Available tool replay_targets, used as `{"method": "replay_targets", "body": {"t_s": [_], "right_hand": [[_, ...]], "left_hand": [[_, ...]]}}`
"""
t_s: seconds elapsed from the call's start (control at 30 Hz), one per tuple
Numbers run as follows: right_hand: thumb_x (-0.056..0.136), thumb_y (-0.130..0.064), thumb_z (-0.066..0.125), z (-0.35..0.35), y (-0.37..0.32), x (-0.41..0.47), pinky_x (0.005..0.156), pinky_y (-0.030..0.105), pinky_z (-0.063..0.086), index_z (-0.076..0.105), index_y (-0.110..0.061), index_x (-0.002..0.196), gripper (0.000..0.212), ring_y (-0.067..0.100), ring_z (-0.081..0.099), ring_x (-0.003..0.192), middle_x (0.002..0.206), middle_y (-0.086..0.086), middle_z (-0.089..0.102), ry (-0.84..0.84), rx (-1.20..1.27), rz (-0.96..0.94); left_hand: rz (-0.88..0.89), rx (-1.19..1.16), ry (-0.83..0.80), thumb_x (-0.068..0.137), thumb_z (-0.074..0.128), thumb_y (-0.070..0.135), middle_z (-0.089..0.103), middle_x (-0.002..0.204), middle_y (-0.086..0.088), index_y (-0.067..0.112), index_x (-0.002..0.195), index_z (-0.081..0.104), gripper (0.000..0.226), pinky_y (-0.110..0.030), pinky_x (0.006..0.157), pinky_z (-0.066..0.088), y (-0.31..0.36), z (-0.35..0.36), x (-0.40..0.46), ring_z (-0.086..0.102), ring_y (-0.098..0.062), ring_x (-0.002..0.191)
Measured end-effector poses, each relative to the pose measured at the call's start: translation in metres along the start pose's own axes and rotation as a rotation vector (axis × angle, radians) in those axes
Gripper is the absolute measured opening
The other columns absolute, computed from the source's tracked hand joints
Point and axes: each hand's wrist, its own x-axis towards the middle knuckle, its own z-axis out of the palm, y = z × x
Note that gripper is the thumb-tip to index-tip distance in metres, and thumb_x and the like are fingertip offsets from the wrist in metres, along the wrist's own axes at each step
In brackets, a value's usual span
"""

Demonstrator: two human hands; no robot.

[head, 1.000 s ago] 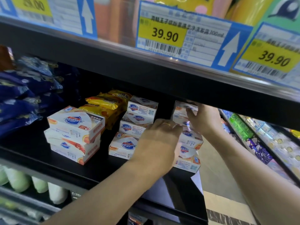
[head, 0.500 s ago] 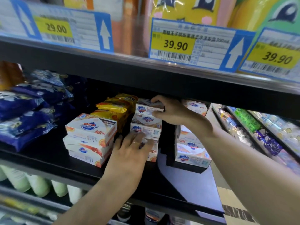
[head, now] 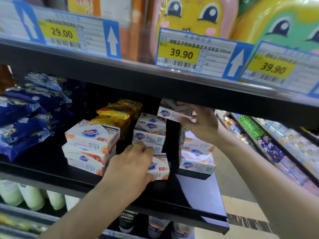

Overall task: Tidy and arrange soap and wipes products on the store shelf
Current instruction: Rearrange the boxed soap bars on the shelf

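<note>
Since a moment ago, our right hand [head: 201, 124] has lifted a soap box [head: 172, 113] off the middle stack [head: 149, 133], fingers clamped on it. Our left hand [head: 131, 167] grips the front soap box [head: 159, 167] on the shelf [head: 51, 167].

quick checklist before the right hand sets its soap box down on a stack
1. Right hand grips the lifted white cardboard soap box: ok.
2. Left hand holds the front white soap box on the black shelf: ok.
3. Middle stack of white soap boxes squared: not ok, top box skewed.
4. Right stack top free: cannot tell, hand hides it.
5. Headroom under the upper shelf: not ok, tight.
</note>
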Motion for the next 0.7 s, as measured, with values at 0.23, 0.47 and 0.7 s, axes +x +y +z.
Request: {"method": "replay_targets", "body": {"t_s": [0.23,0.47,0.7], "right_hand": [[0.097,-0.044,0.068,-0.042,0.047,-0.023,0.065,0.025,0.042,0.066,-0.031,0.107,0.016,0.016,0.062,0.088,0.099,-0.007,0.067,0.048,-0.132,0.249],[0.098,-0.041,0.066,-0.041,0.069,-0.019,0.066,0.023,0.051,0.064,-0.031,0.126,0.03,0.006,0.063,0.086,0.1,-0.012,0.064,-0.118,-0.18,0.343],[0.1,-0.034,0.065,-0.029,0.075,-0.016,0.061,0.013,0.043,0.065,-0.026,0.13,0.031,-0.002,0.057,0.082,0.104,-0.013,0.059,-0.071,-0.107,0.358]], "left_hand": [[0.107,-0.068,0.146,0.093,0.065,0.059,0.04,0.15,0.012,0.041,0.151,0.034,0.068,-0.038,0.091,0.053,0.038,-0.016,0.014,0.045,-0.015,0.137],[0.178,-0.031,0.186,0.095,0.069,0.045,0.047,0.142,0.001,0.025,0.144,0.049,0.056,-0.039,0.084,0.051,0.089,-0.007,0.048,0.051,-0.024,0.126],[0.149,-0.09,0.193,0.098,0.067,0.021,0.055,0.132,0.004,0.024,0.132,0.056,0.037,-0.039,0.085,0.058,0.109,0.015,0.061,0.049,-0.021,0.125]]}}
